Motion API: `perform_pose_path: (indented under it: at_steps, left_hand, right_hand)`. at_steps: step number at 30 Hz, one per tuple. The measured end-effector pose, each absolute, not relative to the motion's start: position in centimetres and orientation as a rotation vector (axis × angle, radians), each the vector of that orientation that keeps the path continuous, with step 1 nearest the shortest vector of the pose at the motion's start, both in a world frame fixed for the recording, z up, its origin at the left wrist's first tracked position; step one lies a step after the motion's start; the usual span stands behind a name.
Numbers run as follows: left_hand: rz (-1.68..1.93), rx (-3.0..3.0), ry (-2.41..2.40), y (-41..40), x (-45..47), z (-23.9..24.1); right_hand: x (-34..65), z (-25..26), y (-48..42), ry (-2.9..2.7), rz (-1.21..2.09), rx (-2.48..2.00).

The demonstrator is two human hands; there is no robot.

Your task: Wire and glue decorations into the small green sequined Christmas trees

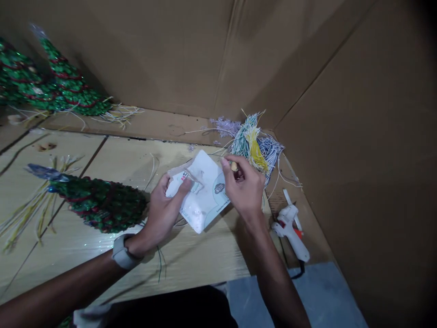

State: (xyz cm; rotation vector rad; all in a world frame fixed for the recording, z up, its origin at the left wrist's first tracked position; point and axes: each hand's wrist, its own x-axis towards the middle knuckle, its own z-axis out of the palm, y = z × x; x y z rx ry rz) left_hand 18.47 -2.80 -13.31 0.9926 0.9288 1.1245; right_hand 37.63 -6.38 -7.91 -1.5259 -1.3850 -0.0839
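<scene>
My left hand (167,205) is closed on a white printed packet (208,187), its thumb pressed on the front face. The packet is tilted and has a creased, torn-looking patch near the thumb. At the packet's right edge, my right hand (246,187) has its fingers curled around a small yellowish piece (234,166); most of it is hidden, so its kind cannot be made out. Left of my hands, a green decorated miniature Christmas tree (105,205) lies on its side with its tip to the left.
Bundles of white, yellow and green wires (254,146) lie beyond my right hand, beside clear purplish plastic pieces (225,126). A white glue gun (292,232) lies to the right. More small trees (75,86) stand at the back left. Cardboard walls (153,54) enclose the wooden table (191,269).
</scene>
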Motion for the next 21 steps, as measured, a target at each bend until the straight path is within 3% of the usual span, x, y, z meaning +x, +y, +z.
perform_pose_path:
  at_steps: [4,13,21]
  left_hand:
    - [1.173,1.079,0.975,-2.6,18.6,-12.6]
    - [1.151,1.168,1.031,-3.4,18.7,-11.5]
    - [1.108,1.167,0.982,-3.6,18.3,-11.4]
  right_hand:
    - [37.3,-7.7,-6.7,-1.410,0.146,-1.448]
    - [35.6,-6.3,-7.9,-1.560,-0.011,-1.264]
    - [35.8,-6.1,-8.3,-1.411,0.116,-1.363]
